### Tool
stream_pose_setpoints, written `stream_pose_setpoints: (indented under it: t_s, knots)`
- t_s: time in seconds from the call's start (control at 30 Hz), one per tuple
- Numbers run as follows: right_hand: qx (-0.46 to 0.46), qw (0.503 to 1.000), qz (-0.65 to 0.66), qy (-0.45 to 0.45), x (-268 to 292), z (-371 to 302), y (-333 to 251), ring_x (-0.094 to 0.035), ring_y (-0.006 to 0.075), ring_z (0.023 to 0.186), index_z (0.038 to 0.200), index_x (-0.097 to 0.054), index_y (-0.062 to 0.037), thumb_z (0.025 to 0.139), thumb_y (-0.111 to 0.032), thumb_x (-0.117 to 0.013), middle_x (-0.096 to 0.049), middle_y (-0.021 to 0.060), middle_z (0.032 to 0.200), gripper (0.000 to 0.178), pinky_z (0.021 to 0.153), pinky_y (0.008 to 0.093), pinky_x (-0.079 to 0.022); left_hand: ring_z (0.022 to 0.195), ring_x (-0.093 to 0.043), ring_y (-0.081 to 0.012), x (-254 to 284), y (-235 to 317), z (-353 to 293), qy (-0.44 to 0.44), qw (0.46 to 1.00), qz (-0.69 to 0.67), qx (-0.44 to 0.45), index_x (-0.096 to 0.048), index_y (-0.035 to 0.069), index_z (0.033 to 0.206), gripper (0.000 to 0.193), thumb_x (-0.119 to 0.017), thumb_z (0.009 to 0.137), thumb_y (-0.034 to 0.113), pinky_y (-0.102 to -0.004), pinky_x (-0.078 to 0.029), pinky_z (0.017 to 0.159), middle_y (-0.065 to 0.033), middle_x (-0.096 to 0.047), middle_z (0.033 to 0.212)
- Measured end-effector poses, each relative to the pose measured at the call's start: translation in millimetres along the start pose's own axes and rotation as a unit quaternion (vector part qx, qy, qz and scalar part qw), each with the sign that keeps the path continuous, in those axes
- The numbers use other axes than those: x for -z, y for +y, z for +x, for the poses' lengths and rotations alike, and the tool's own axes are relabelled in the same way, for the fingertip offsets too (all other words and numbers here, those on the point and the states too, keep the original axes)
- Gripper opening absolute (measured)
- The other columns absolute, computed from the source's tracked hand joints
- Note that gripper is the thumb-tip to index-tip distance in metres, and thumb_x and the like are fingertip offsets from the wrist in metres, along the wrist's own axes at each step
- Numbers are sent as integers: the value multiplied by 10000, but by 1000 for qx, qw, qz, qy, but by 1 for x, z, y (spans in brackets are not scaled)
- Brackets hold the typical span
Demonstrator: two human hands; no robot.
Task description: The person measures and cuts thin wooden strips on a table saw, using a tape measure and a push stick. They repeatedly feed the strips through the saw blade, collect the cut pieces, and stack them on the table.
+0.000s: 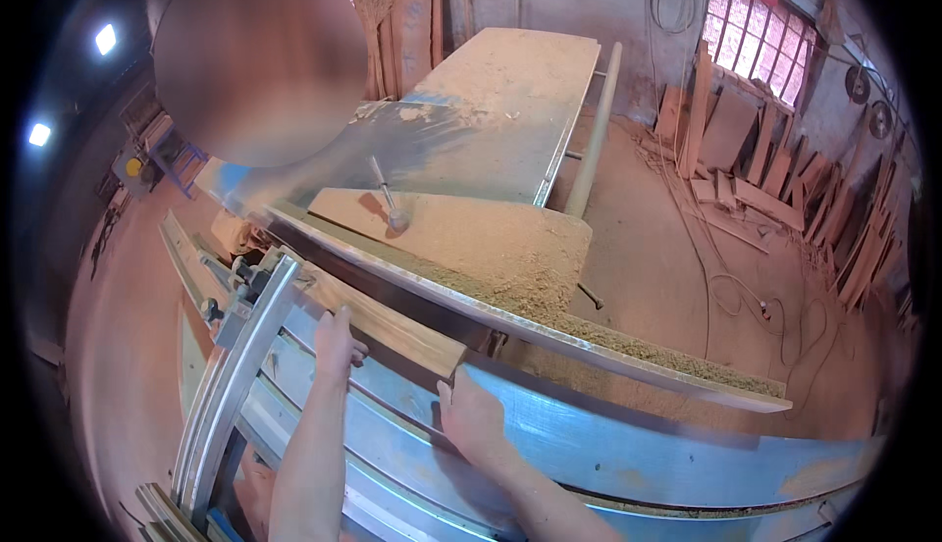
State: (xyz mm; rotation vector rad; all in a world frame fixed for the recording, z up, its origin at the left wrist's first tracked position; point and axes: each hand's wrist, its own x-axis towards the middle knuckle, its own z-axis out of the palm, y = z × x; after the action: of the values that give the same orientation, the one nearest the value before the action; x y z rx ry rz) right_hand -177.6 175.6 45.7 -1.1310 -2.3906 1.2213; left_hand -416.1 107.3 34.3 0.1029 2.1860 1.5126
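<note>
A short, pale wooden board (402,329) lies lengthwise on the metal sliding table (589,434) of a saw machine. My left hand (339,348) is closed at the board's near edge, its fingers curled and partly hidden. At the board's right end, my right hand (473,416) grips the corner, with its thumb up against the wood. The left end of the board reaches toward a metal crosscut fence (235,385), which runs beside my left forearm.
Beyond the board, a long ledge (677,370) carries sawdust in front of a dusty machine table (510,71). A lever (383,184) stands up from a sawdust-covered panel (461,238). Wood offcuts (765,164) lean along the right wall; cables (756,311) lie on the floor.
</note>
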Motion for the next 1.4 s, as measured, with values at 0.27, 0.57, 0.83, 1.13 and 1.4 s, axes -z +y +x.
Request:
stream_pose_setpoints:
  t_s: [0.27,0.57,0.83,1.13,1.4]
  knots:
    - [-26,999,18,26,1,6,1,-671,431,819,1179,-507,33,974,-272,-554,-676,246,887,370,718,523,-528,338,-437,-158,-8,2,0,5,1000,11,20,-438,24,1076,338,-454,1023,358,-275,-297,315,-115,-500,510]
    - [19,993,106,38,-17,23,29,-708,345,783,1138,-536,60,999,-231,-523,-700,231,881,323,599,454,-573,375,-506,-178,-8,14,-5,16,998,63,3,-478,1,1076,381,-470,1007,375,-299,-370,339,-122,-541,521]
    - [-125,975,185,-10,-11,27,12,-651,472,939,1117,-559,79,983,-267,-539,-672,320,949,372,815,519,-502,406,-561,-171,-1,5,-5,17,998,61,-19,-492,-64,1170,511,-477,1006,419,-279,-404,348,-130,-580,553]
    - [-116,976,186,-13,-13,29,17,-652,482,887,1083,-553,68,983,-259,-537,-669,319,903,342,789,534,-500,410,-566,-163,-2,5,-3,11,997,74,-23,-474,-73,1224,534,-480,1001,412,-277,-406,351,-141,-594,568]
    - [-98,976,192,-11,-19,32,22,-650,479,881,1066,-542,60,985,-256,-534,-665,316,885,327,778,540,-496,405,-564,-174,-3,4,-1,16,997,71,-22,-480,-48,1158,471,-480,1002,395,-285,-404,349,-138,-582,557]
